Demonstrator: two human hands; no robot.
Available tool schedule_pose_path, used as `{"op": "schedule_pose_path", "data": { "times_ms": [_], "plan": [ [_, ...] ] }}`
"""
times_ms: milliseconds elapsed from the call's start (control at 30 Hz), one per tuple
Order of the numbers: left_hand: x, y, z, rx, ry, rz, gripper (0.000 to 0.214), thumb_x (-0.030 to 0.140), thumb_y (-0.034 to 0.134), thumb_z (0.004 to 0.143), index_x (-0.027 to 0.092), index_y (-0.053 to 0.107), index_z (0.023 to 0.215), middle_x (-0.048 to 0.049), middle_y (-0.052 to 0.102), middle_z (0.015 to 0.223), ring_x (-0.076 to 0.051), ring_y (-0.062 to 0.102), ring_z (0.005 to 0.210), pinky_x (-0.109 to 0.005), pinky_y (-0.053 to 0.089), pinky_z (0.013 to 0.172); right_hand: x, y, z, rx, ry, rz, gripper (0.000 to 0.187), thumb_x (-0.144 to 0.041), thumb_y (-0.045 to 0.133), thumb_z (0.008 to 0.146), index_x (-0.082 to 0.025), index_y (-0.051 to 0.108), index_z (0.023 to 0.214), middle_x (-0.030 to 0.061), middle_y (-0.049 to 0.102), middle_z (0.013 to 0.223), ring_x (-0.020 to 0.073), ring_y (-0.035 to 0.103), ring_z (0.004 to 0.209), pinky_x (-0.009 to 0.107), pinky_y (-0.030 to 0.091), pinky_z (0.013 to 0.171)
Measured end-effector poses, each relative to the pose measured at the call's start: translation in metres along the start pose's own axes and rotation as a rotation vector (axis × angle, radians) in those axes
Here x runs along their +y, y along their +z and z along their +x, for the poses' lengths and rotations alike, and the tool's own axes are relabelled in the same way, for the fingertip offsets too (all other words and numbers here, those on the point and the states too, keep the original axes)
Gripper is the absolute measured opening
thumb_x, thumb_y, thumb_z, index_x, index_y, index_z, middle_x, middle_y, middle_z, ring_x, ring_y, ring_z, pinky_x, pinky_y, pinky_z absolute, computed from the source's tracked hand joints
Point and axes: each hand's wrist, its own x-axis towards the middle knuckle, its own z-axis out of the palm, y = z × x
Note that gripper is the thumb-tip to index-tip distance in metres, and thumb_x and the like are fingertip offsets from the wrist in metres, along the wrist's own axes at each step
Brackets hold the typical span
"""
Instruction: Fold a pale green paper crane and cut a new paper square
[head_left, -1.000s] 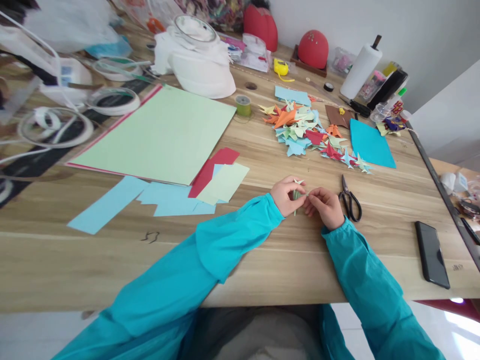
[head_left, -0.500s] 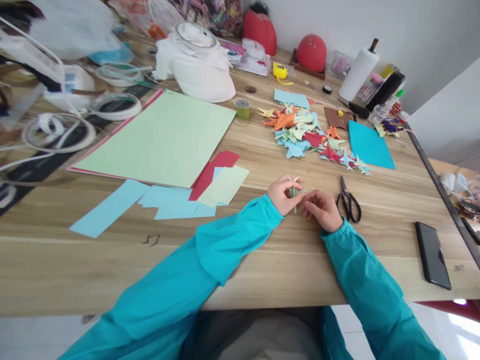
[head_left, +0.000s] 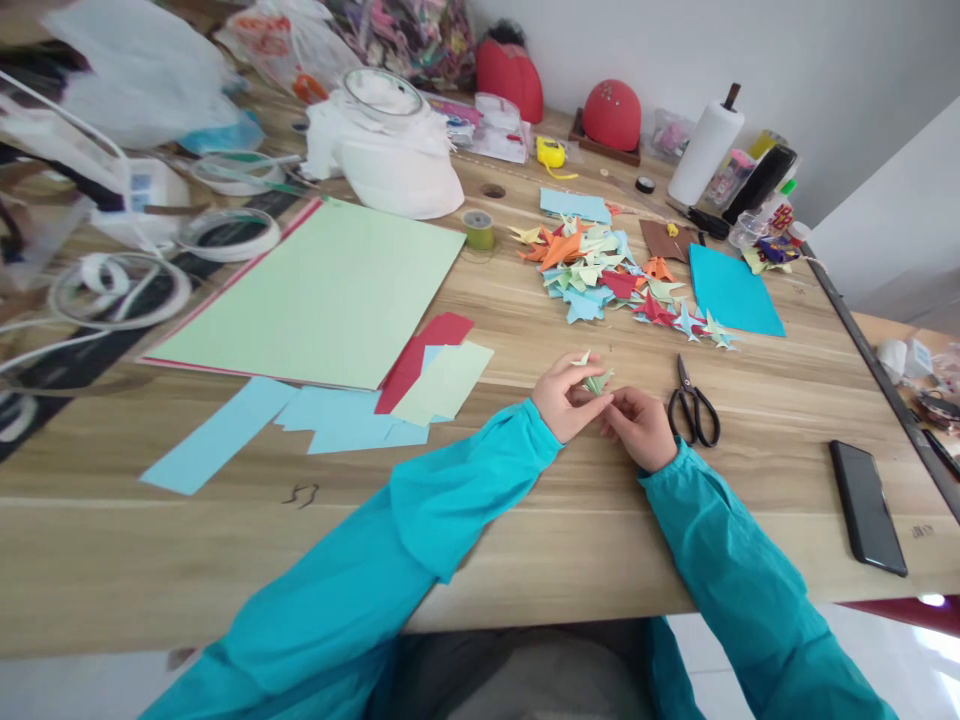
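Observation:
A small pale green folded paper crane is held just above the table between my two hands. My left hand pinches it from the left, with fingers curled over its back part. At the crane's lower right edge, the closed fingertips of my right hand meet my left thumb; the exact grip there is partly hidden. Black-handled scissors lie just right of my right hand. Beyond both hands is a pile of folded paper cranes in orange, red, green, yellow and blue.
Large pale green sheets lie at left, with blue strips and a red piece by them. A thread spool, a turquoise sheet and a phone are around. White bundled material and cable coils stand behind.
The crane has turned in my fingers, and more of its green folds now show. My right hand has moved slightly left, against my left fingertips. The view has tilted a little.

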Motion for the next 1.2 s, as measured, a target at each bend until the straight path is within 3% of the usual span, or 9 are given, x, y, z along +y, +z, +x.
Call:
{"op": "schedule_pose_path", "data": {
  "times_ms": [200, 333, 467, 667, 867, 1033, 1200],
  "plan": [
    [0.005, 0.000, -0.001, -0.022, -0.053, -0.122, 0.037, 0.028, 0.064, 0.068, 0.011, 0.059, 0.100, -0.0144, 0.046, 0.113, -0.020, 0.060, 0.089, -0.029, 0.056, 0.064, -0.002, -0.004, 0.004, 0.155, 0.062, 0.183, 0.030, -0.043, 0.066, 0.067, -0.015, 0.058, 0.071, 0.0010, 0.063, 0.056, 0.0103, 0.053, 0.040, 0.022, 0.044, 0.037],
    [0.009, -0.001, 0.000, -0.021, -0.047, -0.092, 0.028, 0.028, 0.063, 0.069, 0.013, 0.061, 0.093, -0.0124, 0.051, 0.107, -0.018, 0.060, 0.086, -0.024, 0.054, 0.058, 0.001, -0.009, 0.007, 0.277, 0.049, 0.268, 0.028, -0.043, 0.065, 0.069, -0.015, 0.058, 0.070, 0.0002, 0.062, 0.056, 0.0093, 0.053, 0.040, 0.021, 0.043, 0.036],
    [0.011, -0.002, -0.001, -0.114, -0.077, -0.118, 0.021, 0.030, 0.061, 0.071, 0.012, 0.064, 0.081, -0.0111, 0.060, 0.093, -0.014, 0.060, 0.071, -0.022, 0.051, 0.052, 0.003, -0.012, 0.010, 0.374, 0.017, 0.330, 0.028, -0.043, 0.065, 0.070, -0.017, 0.055, 0.068, -0.0025, 0.059, 0.053, 0.0083, 0.050, 0.038, 0.019, 0.039, 0.034],
    [0.007, 0.001, -0.003, -0.109, -0.149, -0.193, 0.018, 0.029, 0.061, 0.069, 0.014, 0.064, 0.077, -0.0077, 0.065, 0.084, -0.017, 0.063, 0.072, -0.029, 0.054, 0.064, 0.003, -0.012, 0.011, 0.344, 0.024, 0.326, 0.029, -0.045, 0.064, 0.070, -0.018, 0.053, 0.067, -0.0044, 0.053, 0.047, 0.0074, 0.046, 0.036, 0.018, 0.036, 0.033],
    [0.010, -0.002, 0.000, -0.180, -0.296, -0.354, 0.034, 0.023, 0.067, 0.063, 0.013, 0.059, 0.095, -0.0027, 0.061, 0.067, -0.014, 0.062, 0.062, -0.027, 0.054, 0.059, 0.005, -0.014, 0.011, 0.307, 0.056, 0.350, 0.028, -0.043, 0.066, 0.069, -0.018, 0.053, 0.066, -0.0052, 0.053, 0.043, 0.0079, 0.046, 0.034, 0.019, 0.037, 0.034],
    [0.011, -0.002, 0.001, -0.166, -0.183, -0.328, 0.027, 0.023, 0.072, 0.059, 0.012, 0.064, 0.082, -0.0095, 0.059, 0.094, -0.014, 0.061, 0.074, -0.029, 0.054, 0.068, 0.003, -0.016, 0.011, 0.290, 0.069, 0.310, 0.029, -0.043, 0.067, 0.067, -0.017, 0.054, 0.064, -0.0048, 0.052, 0.041, 0.0084, 0.045, 0.032, 0.019, 0.034, 0.031],
    [0.005, -0.002, 0.001, -0.118, -0.148, -0.261, 0.022, 0.028, 0.072, 0.061, 0.011, 0.062, 0.072, -0.0087, 0.059, 0.092, -0.011, 0.059, 0.068, -0.027, 0.054, 0.063, 0.002, -0.017, 0.011, 0.303, 0.055, 0.294, 0.029, -0.043, 0.067, 0.067, -0.018, 0.055, 0.063, -0.0050, 0.052, 0.040, 0.0083, 0.044, 0.031, 0.020, 0.032, 0.031]
  ]
}}
